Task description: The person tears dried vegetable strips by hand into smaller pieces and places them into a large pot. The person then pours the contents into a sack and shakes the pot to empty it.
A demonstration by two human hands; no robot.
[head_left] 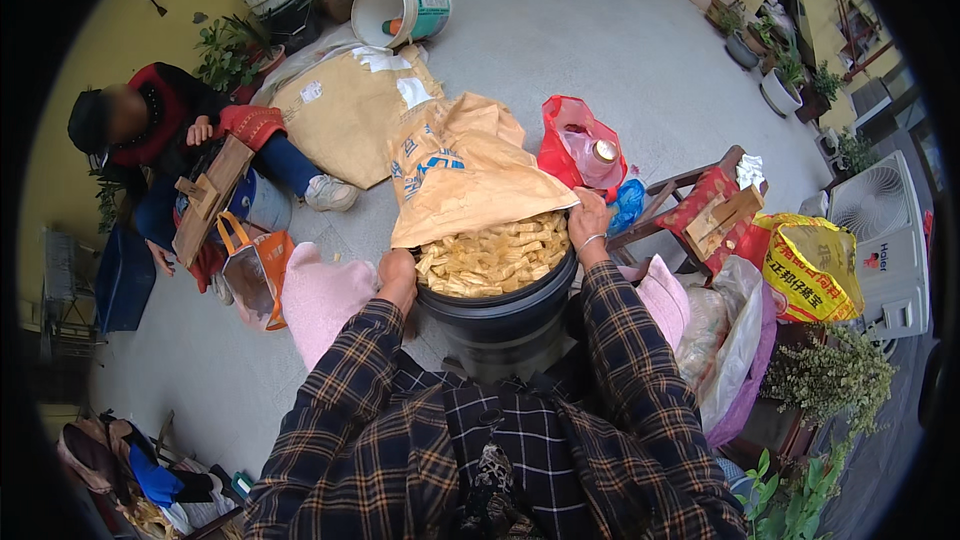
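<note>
A black bucket (pixel 492 315) stands right in front of me. Short pale-yellow pieces (pixel 490 258) fill its top; I cannot make out what they are. Over the far side of the bucket lies a tan woven sack (pixel 470 175) with blue print, its near edge across the pieces. My left hand (pixel 397 280) is closed on the sack's left corner beside the bucket's rim. At the right corner, my right hand (pixel 590 220) grips the sack's edge with bent fingers. How much of the sack's inside is filled is hidden.
Left, another person (pixel 165 130) sits near a wooden board (pixel 212 198) and an orange bag (pixel 255 275). Flattened sacking (pixel 335 115) and a tipped white bucket (pixel 400 10) lie beyond. At right are a red bag (pixel 580 140), a wooden chair (pixel 720 210) and a yellow bag (pixel 812 265).
</note>
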